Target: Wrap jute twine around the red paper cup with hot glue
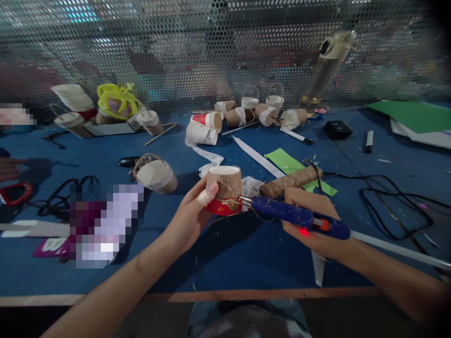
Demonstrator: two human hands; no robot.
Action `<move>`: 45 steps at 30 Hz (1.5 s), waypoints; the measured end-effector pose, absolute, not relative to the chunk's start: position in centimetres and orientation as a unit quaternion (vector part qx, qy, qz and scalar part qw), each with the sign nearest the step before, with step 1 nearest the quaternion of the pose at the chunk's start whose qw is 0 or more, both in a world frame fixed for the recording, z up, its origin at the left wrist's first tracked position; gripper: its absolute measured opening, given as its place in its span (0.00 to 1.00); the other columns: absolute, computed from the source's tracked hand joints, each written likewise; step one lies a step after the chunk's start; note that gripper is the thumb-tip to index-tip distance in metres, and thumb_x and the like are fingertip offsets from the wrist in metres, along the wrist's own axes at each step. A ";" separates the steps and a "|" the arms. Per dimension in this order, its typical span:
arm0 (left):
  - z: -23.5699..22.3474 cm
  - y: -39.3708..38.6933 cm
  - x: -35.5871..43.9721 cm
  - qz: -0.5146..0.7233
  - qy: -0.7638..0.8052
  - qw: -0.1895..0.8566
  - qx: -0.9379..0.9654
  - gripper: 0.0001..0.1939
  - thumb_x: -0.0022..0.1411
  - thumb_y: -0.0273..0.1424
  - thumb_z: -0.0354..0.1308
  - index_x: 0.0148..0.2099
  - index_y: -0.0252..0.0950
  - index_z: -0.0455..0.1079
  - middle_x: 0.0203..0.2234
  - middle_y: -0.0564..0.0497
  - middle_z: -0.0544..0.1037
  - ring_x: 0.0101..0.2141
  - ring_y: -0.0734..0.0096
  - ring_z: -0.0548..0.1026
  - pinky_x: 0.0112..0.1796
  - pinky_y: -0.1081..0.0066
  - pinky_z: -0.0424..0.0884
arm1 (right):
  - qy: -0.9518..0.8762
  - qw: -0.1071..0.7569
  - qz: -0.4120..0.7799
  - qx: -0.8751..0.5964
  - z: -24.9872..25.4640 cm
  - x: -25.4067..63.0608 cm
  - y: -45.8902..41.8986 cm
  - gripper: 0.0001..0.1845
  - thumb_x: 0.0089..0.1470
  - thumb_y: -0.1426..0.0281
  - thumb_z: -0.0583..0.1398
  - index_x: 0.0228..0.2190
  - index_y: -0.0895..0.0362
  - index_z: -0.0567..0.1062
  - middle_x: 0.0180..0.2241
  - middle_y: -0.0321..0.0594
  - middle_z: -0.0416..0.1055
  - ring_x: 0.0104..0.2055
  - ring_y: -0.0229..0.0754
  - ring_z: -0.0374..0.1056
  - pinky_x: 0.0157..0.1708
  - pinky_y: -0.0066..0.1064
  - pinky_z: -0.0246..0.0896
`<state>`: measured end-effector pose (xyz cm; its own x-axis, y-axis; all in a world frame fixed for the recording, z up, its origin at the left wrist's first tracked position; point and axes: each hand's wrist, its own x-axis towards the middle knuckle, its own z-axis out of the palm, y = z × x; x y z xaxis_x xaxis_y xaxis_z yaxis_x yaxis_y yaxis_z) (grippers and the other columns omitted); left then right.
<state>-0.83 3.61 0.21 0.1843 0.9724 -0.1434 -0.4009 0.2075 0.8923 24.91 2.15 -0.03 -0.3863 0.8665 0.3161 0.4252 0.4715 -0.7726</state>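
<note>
In my left hand is a paper cup, its upper part wound with brown twine and its lower band showing red with a gold print. The thumb presses on the twine and has a pale wrap round it. My right hand grips a blue hot glue gun, a white glue stick running out of its back. The gun's metal nozzle meets the cup's right side where twine and red band join. A roll of twine lies just beyond the right hand. White lace is bunched behind the cup.
A twine-handled cup basket stands to the left. Several more lie along the mesh panel, with a tilted bottle. Black cable loops at right; green paper lies mid-table. Another person's hand is at far left.
</note>
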 end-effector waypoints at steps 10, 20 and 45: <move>0.2 3.7 -1.0 0.513 0.377 0.677 0.368 0.17 0.66 0.40 0.64 0.53 0.40 0.81 0.46 0.47 0.85 0.48 0.57 0.81 0.48 0.67 0.78 | -0.768 0.361 0.299 -0.436 0.0 24.9 2.0 0.17 0.49 0.82 0.60 0.24 0.53 0.58 0.23 0.30 0.58 0.24 0.34 0.55 0.25 0.33 0.47; 0.2 3.7 -0.8 0.507 0.382 0.681 0.365 0.16 0.65 0.38 0.66 0.53 0.42 0.81 0.43 0.49 0.86 0.44 0.64 0.83 0.45 0.72 0.78 | -0.780 0.365 0.285 -0.421 -0.1 24.8 2.0 0.18 0.51 0.82 0.60 0.24 0.53 0.57 0.24 0.30 0.57 0.24 0.35 0.54 0.26 0.32 0.47; 0.4 3.8 -0.7 0.513 0.410 0.665 0.356 0.17 0.62 0.40 0.68 0.51 0.39 0.82 0.42 0.47 0.86 0.46 0.57 0.82 0.48 0.66 0.77 | -0.776 0.366 0.301 -0.416 0.0 24.8 2.1 0.17 0.50 0.82 0.60 0.24 0.53 0.57 0.24 0.31 0.56 0.24 0.36 0.54 0.25 0.33 0.47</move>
<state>-0.70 3.79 0.41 0.1371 0.9739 -0.1810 -0.3903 0.2210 0.8938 24.82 2.07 0.00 -0.3863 0.8663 0.3167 0.4256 0.4720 -0.7720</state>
